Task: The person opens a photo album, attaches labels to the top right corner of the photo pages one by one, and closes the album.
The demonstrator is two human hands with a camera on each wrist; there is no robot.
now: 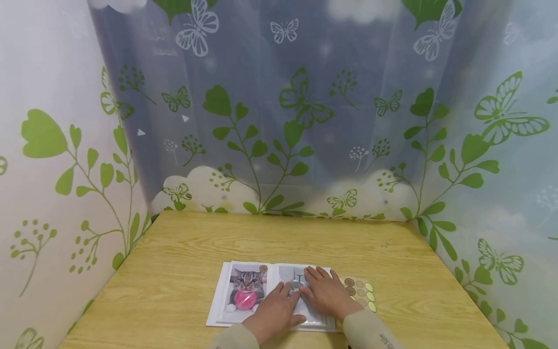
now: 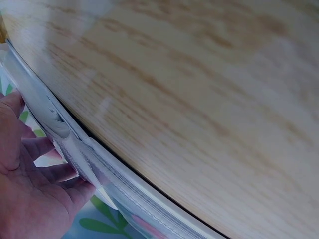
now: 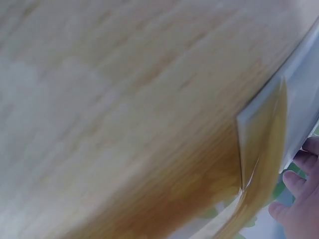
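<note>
A photo album (image 1: pixel 212 310) lies open on the wooden table. Its left page shows a cat photo (image 1: pixel 248 281) with a pink, shiny round shape and a small brown round sticker (image 1: pixel 263 268) in the top corner. On the right page is a greyish picture (image 1: pixel 285 274), partly covered by both hands. My left hand (image 1: pixel 275 310) rests with extended fingers on that page near the middle. Flat beside it, my right hand (image 1: pixel 328 292) presses on the page's right part, fingers spread. In the left wrist view, fingertips of the left hand (image 2: pixel 40 184) touch the clear-sleeved page.
A sheet of round stickers (image 1: pixel 360 292), in brown, tan and yellow-green, lies at the album's right edge, partly hidden by the right hand and sleeve. The wooden table (image 1: pixel 279 237) reaches back to a curtain (image 1: pixel 279 145) printed with leaves and butterflies, which also hangs on both sides.
</note>
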